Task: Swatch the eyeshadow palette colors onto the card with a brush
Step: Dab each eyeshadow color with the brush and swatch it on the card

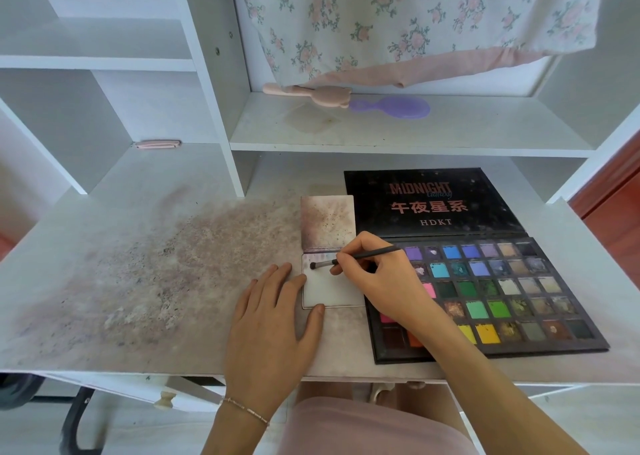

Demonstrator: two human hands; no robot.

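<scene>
A white card [332,290] lies on the stained desk, just left of a large open eyeshadow palette [512,292] with many coloured pans and a black lid [429,202] folded back. My right hand [377,274] pinches a thin dark brush [363,256], and the brush's tip touches the card's upper left corner. Straight fingers of my left hand [273,319] press flat on the card's left edge, thumb at its lower edge. A second card [327,221], smudged with pigment, lies just beyond the white one.
The desk top [156,264] left of the cards is dusted with pinkish-brown powder. On the shelf behind lie a pink brush [308,93] and a purple brush [394,106], under a hanging floral cloth [415,15]. A small pink item [157,144] sits at the back left.
</scene>
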